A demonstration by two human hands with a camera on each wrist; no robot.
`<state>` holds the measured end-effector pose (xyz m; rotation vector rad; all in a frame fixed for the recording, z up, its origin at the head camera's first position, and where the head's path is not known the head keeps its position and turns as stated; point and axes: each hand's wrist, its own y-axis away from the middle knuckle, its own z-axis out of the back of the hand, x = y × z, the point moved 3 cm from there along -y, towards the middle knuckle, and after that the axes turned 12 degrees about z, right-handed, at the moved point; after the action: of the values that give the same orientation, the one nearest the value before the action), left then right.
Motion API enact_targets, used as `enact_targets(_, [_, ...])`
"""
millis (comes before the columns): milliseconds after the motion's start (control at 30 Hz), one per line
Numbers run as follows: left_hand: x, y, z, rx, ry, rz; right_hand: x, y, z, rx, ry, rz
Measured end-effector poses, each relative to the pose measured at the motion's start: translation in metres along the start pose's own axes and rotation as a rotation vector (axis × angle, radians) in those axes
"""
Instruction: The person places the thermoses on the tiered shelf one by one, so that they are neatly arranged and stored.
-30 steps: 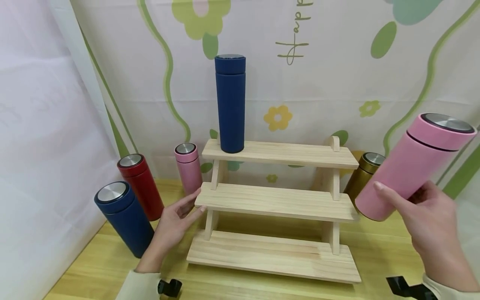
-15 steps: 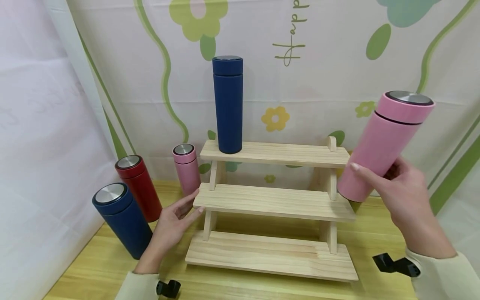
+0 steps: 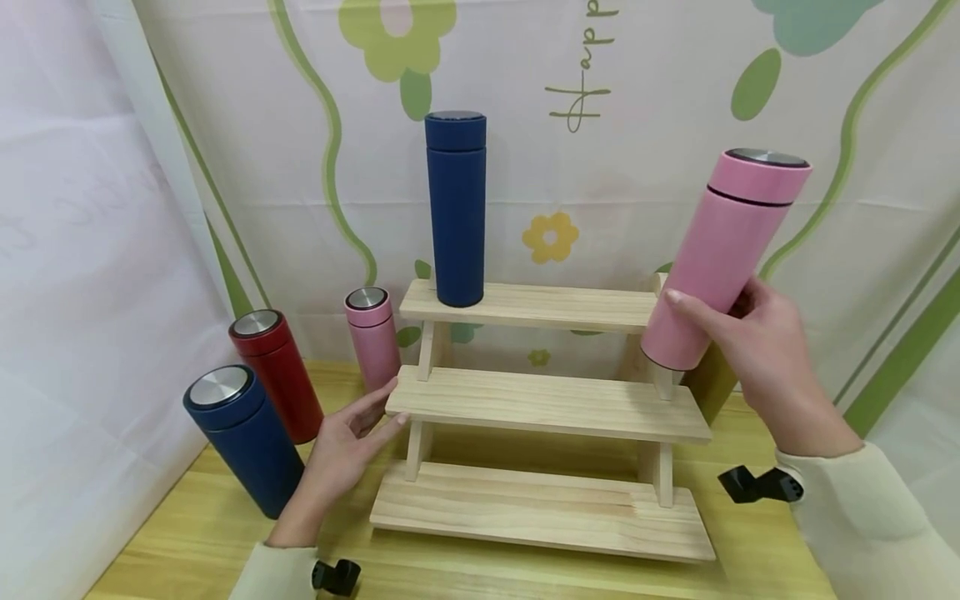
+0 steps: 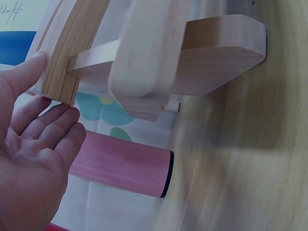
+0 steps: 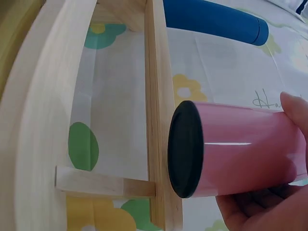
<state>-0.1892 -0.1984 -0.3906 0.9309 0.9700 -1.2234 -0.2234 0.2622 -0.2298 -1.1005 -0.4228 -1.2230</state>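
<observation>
My right hand (image 3: pixel 772 358) grips a large pink thermos (image 3: pixel 720 242) around its lower half. Its top leans to the right, and its base overlaps the right end of the top tier in the head view. In the right wrist view the dark base (image 5: pixel 185 149) is right beside the tier's edge. My left hand (image 3: pixel 347 450) holds the left end of the middle tier of a three-tier wooden display stand (image 3: pixel 540 404), thumb above and fingers below. A tall blue thermos (image 3: pixel 459 208) stands upright on the top tier, toward its left.
Left of the stand, a small pink thermos (image 3: pixel 375 350), a red thermos (image 3: pixel 277 375) and a blue thermos (image 3: pixel 247 442) stand on the wooden table (image 3: pixel 165 550). A gold thermos (image 3: pixel 711 383) is behind the stand's right side, mostly hidden. A printed cloth (image 3: pixel 637 167) hangs at the back.
My right hand has carried the large pink thermos left and up, from beside the stand to the top tier's right end, and made it more upright. My left hand stays on the stand.
</observation>
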Motion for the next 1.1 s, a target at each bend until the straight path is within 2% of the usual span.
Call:
enact_targets(533, [-0.001, 0.000, 0.001, 0.003, -0.007, 0.002, 0.013, -0.021, -0.005, -0.006, -0.043, -0.025])
enact_targets(833, [0.001, 0.000, 0.000, 0.008, -0.003, -0.015, 0.012, -0.041, -0.021, -0.036, -0.045, -0.026])
enact_targets(1100, [0.000, 0.001, 0.001, -0.002, -0.018, -0.018, 0.015, -0.053, -0.031, -0.015, -0.051, 0.008])
